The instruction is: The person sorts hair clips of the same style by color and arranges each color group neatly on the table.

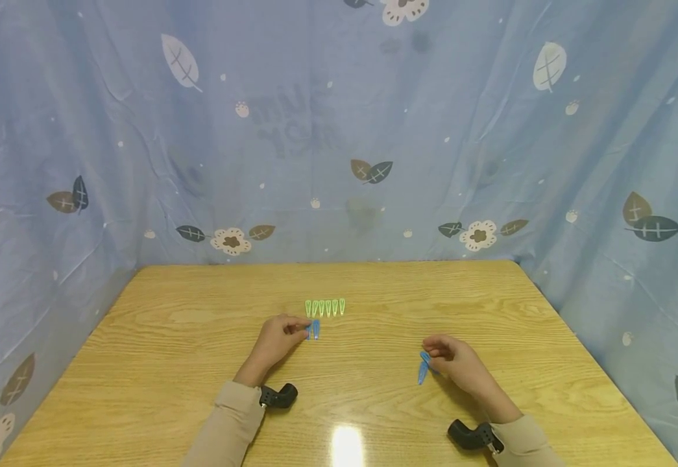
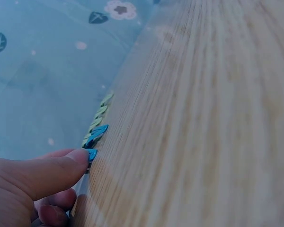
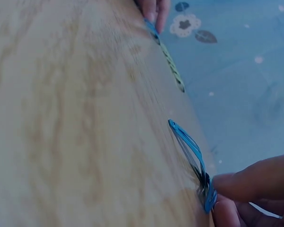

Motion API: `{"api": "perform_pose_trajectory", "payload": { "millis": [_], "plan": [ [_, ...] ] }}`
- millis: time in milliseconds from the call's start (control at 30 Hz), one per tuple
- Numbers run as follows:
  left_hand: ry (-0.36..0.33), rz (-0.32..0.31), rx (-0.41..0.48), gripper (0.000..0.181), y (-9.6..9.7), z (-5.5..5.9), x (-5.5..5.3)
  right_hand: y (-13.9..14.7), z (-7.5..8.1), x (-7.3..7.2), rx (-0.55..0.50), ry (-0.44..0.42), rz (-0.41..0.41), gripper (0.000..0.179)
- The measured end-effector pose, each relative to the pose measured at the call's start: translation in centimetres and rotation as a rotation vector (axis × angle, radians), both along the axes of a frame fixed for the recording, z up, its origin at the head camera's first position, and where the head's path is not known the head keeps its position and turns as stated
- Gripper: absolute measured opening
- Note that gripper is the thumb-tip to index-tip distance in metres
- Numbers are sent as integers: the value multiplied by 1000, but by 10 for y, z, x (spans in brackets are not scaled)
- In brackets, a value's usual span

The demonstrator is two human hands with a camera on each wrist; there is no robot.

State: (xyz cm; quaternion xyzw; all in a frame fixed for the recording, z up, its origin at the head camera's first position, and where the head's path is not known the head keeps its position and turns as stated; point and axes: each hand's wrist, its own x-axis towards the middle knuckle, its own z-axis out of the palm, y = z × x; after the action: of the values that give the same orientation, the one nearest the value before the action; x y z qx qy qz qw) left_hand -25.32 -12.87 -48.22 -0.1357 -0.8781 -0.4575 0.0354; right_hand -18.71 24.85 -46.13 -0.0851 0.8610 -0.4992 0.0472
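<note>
Several light green snap hair clips [image 1: 325, 307] lie in a row on the table. Just in front of the row's left end, a blue hair clip [image 1: 316, 329] lies flat. Beside it on the left, my left hand [image 1: 277, 338] pinches another blue hair clip [image 2: 92, 153] between thumb and fingers, down at the tabletop. Farther right, my right hand [image 1: 458, 364] pinches a blue hair clip [image 3: 189, 146] that sticks out past the fingertips, toward the table. More blue shows at these fingers [image 3: 232, 187]; how many clips they hold I cannot tell.
The wooden table [image 1: 374, 402] runs back to a blue patterned curtain [image 1: 315, 130], which also hangs on both sides. A black wrist mount sits on each forearm, the left mount [image 1: 279, 395] and the right mount [image 1: 470, 434]. Light glares off the table's front.
</note>
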Motion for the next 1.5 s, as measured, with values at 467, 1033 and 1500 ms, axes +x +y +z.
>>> {"api": "perform_pose_trajectory", "payload": {
  "millis": [467,1033,1500],
  "plan": [
    [-7,-2,8,20,-1,0,0,-7,4,3,154,62,-52,27],
    [8,-7,4,19,-1,-1,2,1,0,-1,-100,-43,-148,31],
    [6,3,-2,18,0,1,2,-9,5,-2,-231,-57,-153,32]
  ]
}}
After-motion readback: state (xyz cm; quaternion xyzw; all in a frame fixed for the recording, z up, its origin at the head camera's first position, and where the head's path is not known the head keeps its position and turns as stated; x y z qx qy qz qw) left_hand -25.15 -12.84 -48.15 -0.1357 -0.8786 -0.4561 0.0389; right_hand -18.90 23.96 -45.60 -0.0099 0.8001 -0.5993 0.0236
